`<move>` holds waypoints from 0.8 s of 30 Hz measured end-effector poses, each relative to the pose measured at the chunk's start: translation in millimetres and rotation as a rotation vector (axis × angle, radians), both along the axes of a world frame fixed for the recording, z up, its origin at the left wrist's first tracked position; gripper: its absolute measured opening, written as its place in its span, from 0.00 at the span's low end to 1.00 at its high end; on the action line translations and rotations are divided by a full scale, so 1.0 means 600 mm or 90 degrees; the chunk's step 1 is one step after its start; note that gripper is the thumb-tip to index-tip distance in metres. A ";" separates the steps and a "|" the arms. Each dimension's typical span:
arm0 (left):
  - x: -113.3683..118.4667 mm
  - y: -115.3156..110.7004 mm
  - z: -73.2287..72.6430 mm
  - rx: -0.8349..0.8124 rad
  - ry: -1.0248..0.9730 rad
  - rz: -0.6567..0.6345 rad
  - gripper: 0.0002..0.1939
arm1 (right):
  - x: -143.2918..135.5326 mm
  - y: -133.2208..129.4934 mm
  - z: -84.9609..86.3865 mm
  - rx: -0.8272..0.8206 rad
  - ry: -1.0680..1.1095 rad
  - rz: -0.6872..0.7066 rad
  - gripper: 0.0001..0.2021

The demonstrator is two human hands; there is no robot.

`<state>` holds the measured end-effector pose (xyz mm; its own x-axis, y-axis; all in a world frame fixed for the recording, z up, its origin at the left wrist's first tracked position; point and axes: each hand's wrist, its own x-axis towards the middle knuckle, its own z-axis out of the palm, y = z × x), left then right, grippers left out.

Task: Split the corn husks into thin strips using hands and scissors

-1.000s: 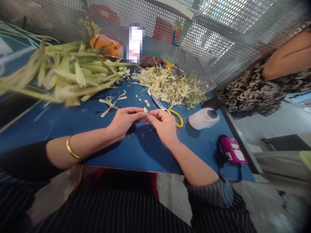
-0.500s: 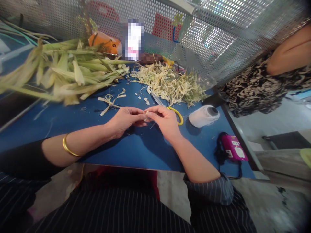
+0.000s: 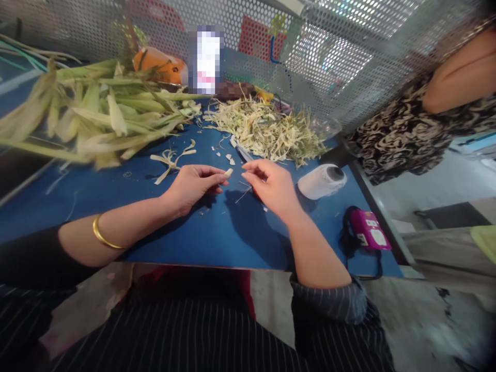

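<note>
A small pale piece of husk (image 3: 229,172) is pinched between the thumb and fingers of my left hand (image 3: 194,187). To its right, my right hand (image 3: 272,185) is apart from that piece, its thumb and forefinger slightly separated with nothing visible between them. Just beyond the right hand are the blades of a pair of scissors (image 3: 244,153); their handles are hidden behind the hand. Thin white threads (image 3: 243,193) lie on the blue table (image 3: 174,245) under the right fingertips. Small husk scraps (image 3: 230,159) and a few torn strips (image 3: 168,163) lie beyond my hands.
Long husk leaves (image 3: 96,111) are heaped at the left, and shredded strips (image 3: 267,126) at the back. A white thread cone (image 3: 321,182) and a magenta box (image 3: 370,230) with a black strap are at right. Behind stands a perforated metal screen (image 3: 240,41); another person's arm (image 3: 461,72) shows far right.
My hands have come apart, leaving the husk piece in my left fingers. The right hand has shifted slightly right and now covers the scissors' yellow handle. The view has shifted a little.
</note>
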<state>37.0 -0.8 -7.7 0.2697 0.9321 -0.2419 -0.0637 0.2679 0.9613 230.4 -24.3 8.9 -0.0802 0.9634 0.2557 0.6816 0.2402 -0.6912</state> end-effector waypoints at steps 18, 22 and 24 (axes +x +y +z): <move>-0.009 0.022 -0.008 -0.062 -0.032 0.028 0.12 | 0.073 0.020 0.002 -0.172 -0.509 -0.130 0.30; -0.010 0.024 -0.006 -0.079 -0.046 0.022 0.12 | 0.081 0.016 0.017 -0.130 -0.470 -0.193 0.31; -0.011 0.026 -0.005 -0.085 -0.058 0.025 0.11 | 0.086 0.017 0.019 -0.133 -0.442 -0.195 0.31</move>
